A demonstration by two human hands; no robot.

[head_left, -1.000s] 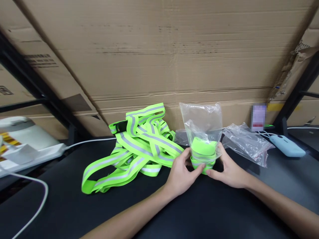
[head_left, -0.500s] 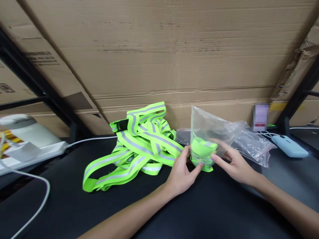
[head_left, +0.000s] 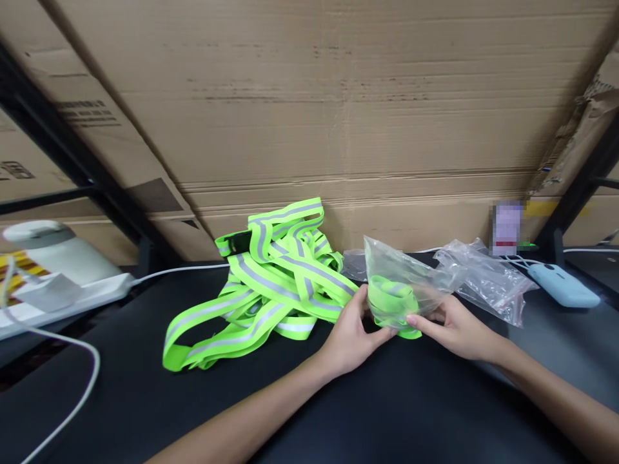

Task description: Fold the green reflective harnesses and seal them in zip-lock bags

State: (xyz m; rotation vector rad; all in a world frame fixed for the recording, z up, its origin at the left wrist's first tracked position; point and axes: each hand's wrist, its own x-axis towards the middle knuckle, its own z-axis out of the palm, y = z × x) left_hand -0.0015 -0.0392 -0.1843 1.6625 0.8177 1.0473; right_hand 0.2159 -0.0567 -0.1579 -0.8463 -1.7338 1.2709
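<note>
A folded neon-green reflective strap (head_left: pixel 394 298) with grey stripes sits mostly inside a clear plastic bag (head_left: pixel 387 254); a bit of the strap sticks out at the bottom. My left hand (head_left: pixel 351 332) grips the strap's lower left side, thumb in front and fingers partly hidden behind. On the other side my right hand (head_left: pixel 454 325) pinches the bag, its thumb pressed over the plastic and the strap. Left of my hands lies a loose heap of the same reflective straps (head_left: pixel 285 277), with a black buckle-like piece at its upper left.
More clear plastic bags (head_left: pixel 488 277) lie to the right, beside a light-blue device (head_left: pixel 563 285) on a cord and a blurred-out card (head_left: pixel 507 225). At left, a white power strip (head_left: pixel 101 296) with cables stands by a pale bottle (head_left: pixel 68 251). Cardboard (head_left: pixel 338 129) walls the back.
The bag has come down further over the folded strap, and its top has tipped lower. My right hand has shifted slightly down with it; less of the strap shows below the bag.
</note>
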